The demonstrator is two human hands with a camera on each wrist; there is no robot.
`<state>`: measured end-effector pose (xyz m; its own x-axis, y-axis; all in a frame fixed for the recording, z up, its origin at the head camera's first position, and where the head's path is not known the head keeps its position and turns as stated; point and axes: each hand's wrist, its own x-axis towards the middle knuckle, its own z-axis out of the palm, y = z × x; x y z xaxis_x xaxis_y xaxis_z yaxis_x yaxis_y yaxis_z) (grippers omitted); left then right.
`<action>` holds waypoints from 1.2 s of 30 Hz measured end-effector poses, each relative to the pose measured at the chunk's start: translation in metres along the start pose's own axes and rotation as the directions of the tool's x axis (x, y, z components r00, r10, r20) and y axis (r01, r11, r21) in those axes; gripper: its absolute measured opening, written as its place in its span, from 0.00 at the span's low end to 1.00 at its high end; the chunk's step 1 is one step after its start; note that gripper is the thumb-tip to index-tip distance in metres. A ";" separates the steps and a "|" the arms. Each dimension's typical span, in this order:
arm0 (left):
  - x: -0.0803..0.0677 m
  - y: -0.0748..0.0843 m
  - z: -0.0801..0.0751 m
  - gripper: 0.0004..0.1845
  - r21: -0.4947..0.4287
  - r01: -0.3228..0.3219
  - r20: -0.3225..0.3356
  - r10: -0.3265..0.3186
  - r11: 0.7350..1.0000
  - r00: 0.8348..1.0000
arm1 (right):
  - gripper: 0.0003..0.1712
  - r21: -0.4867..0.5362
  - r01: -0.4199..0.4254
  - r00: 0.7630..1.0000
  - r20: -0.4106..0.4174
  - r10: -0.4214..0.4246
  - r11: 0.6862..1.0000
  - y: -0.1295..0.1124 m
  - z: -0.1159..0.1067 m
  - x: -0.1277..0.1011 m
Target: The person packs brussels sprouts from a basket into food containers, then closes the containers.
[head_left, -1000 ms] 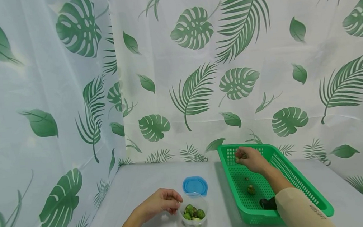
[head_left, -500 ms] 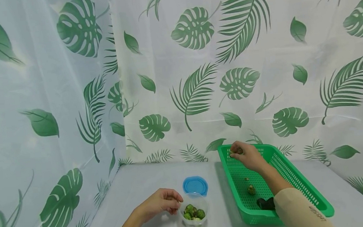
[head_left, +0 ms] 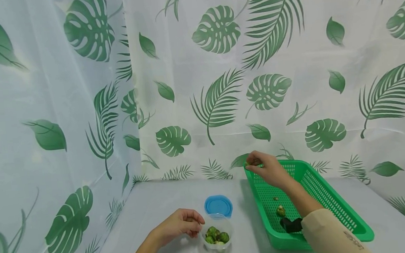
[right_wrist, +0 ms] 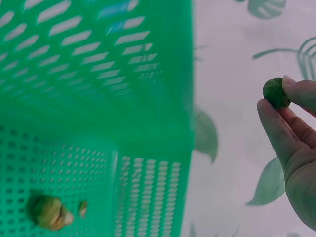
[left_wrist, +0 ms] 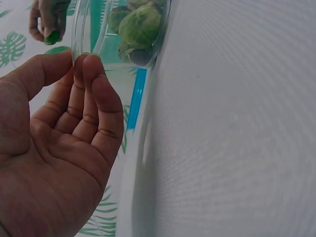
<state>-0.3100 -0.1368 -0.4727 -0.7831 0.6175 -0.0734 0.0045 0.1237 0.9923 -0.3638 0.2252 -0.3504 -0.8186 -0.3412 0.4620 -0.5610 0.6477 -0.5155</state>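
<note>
My right hand (head_left: 268, 170) pinches a small green Brussels sprout (right_wrist: 275, 93) between thumb and fingertips, above the far left corner of the green plastic basket (head_left: 261, 209). With thumb and fingers at its rim, my left hand (head_left: 182, 225) holds a clear plastic container (left_wrist: 81, 29). Several Brussels sprouts (left_wrist: 140, 25) sit inside that container. On the basket's floor lie another sprout (head_left: 280, 211), browner in the right wrist view, and a small loose scrap (right_wrist: 83, 208).
A blue lid (head_left: 218, 206) lies on the white table (head_left: 172, 193) just behind the container. The basket's raised perforated wall (right_wrist: 148, 197) stands between the sprouts in it and the table. Leaf-printed curtains (head_left: 219, 113) hang at the back and left.
The right hand has moved up and left with the sprout, from over the basket's inside to its far left corner. The left hand and the container stay in place.
</note>
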 end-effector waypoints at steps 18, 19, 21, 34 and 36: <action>0.001 -0.003 -0.001 0.16 -0.007 -0.005 0.015 0.005 1.000 1.000 | 0.08 0.070 0.096 0.995 0.023 -0.098 0.993 -0.046 0.013 0.000; 0.001 -0.003 -0.001 0.16 -0.007 -0.005 0.014 0.005 1.000 1.000 | 0.08 0.071 0.102 0.994 0.029 -0.104 0.992 -0.047 0.014 0.000; 0.001 -0.003 -0.001 0.16 -0.006 -0.004 0.013 0.004 1.000 1.000 | 0.08 0.068 0.112 0.993 0.036 -0.115 0.991 -0.050 0.015 -0.001; 0.000 -0.001 0.001 0.16 -0.003 0.000 0.005 0.000 1.000 1.000 | 0.09 0.092 0.115 0.992 0.048 -0.120 0.989 -0.066 0.023 -0.004; 0.000 0.000 0.001 0.15 -0.003 0.003 0.004 -0.003 1.000 1.000 | 0.09 0.094 0.121 0.991 0.043 -0.125 0.988 -0.068 0.026 -0.004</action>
<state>-0.3095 -0.1364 -0.4731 -0.7808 0.6201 -0.0764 0.0007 0.1231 0.9924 -0.3253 0.1654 -0.3359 -0.7464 -0.4488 0.4914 -0.6649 0.5346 -0.5217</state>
